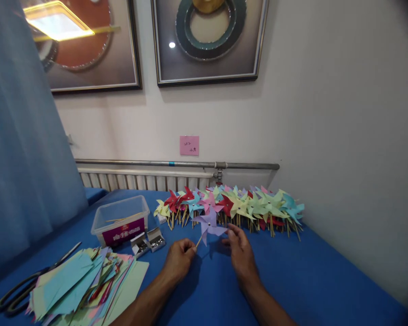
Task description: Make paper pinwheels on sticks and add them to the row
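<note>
A lavender paper pinwheel (pixel 209 224) with a dark pin at its centre is held up above the blue tabletop. My left hand (pixel 181 258) is closed on its thin wooden stick, which slants up to the right. Beside the right-hand blade is my right hand (pixel 240 251), fingers spread and slightly curved. Its fingertips are at the blade's tip; whether they touch it I cannot tell. Behind the held pinwheel stands a crowd of finished pinwheels (pixel 240 206) in red, yellow, green, pink and blue, on wooden sticks.
To the left are a clear plastic tub (pixel 120 222) with wooden sticks, two small boxes of metal pins (pixel 155 240), a stack of coloured paper (pixel 88 285) and black-handled scissors (pixel 23 290). A radiator (pixel 143 180) and pipe run along the wall; a blue curtain (pixel 27 127) hangs left.
</note>
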`<act>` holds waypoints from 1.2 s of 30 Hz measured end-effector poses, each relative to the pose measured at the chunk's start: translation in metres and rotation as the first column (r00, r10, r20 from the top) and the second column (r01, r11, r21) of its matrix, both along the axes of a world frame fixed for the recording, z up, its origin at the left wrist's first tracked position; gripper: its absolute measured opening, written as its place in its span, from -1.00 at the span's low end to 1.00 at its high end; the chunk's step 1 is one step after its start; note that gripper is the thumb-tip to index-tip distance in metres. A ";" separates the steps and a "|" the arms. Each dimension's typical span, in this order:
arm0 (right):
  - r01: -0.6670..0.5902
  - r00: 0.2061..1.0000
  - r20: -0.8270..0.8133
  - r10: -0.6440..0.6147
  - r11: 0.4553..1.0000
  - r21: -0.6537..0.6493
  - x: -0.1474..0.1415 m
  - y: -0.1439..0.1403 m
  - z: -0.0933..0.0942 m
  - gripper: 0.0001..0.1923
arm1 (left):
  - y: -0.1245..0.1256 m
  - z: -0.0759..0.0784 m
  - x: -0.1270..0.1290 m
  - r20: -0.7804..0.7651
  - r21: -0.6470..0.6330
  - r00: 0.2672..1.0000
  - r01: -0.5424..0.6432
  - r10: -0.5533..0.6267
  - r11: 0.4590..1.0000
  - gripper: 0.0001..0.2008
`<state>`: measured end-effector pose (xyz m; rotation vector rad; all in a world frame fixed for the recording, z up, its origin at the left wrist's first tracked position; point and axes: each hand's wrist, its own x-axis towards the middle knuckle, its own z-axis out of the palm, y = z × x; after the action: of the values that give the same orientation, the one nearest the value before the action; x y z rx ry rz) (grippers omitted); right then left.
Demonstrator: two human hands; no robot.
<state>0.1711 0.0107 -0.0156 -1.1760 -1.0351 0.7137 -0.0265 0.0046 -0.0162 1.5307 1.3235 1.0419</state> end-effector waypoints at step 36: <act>-0.126 0.985 -0.132 0.113 0.988 -0.092 -0.014 -0.007 0.005 -0.61 | 0.003 -0.001 0.001 0.102 -0.049 0.995 -0.012 0.016 0.999 -0.84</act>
<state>0.1574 0.0036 -0.0104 -1.1458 -0.9786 0.9325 -0.0258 0.0073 -0.0171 1.4152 1.2809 1.0753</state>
